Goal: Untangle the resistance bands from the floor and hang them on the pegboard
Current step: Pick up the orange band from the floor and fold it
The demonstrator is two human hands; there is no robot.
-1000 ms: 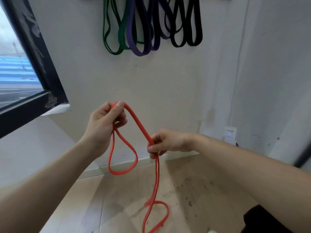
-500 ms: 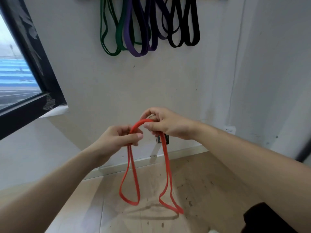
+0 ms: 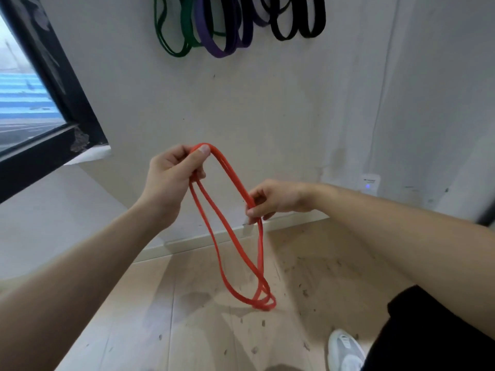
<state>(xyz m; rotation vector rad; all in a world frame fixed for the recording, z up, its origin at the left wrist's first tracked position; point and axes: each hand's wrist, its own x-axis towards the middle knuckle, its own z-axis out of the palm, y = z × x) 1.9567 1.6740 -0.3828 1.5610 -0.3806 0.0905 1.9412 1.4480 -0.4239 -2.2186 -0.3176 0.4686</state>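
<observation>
Both forearms reach forward from the lower corners. The left hand (image 3: 171, 183) is raised, its thumb and curled fingers pinching the top bend of the red band (image 3: 260, 247). The right hand (image 3: 276, 198), lower and to its right, pinches the strand sloping down from it. Below both hands the band's loops dangle above the floor (image 3: 187, 317). Beyond and above the left hand, green bands (image 3: 171, 50), purple bands (image 3: 219, 52) and black bands (image 3: 284, 36) hang on the wall.
</observation>
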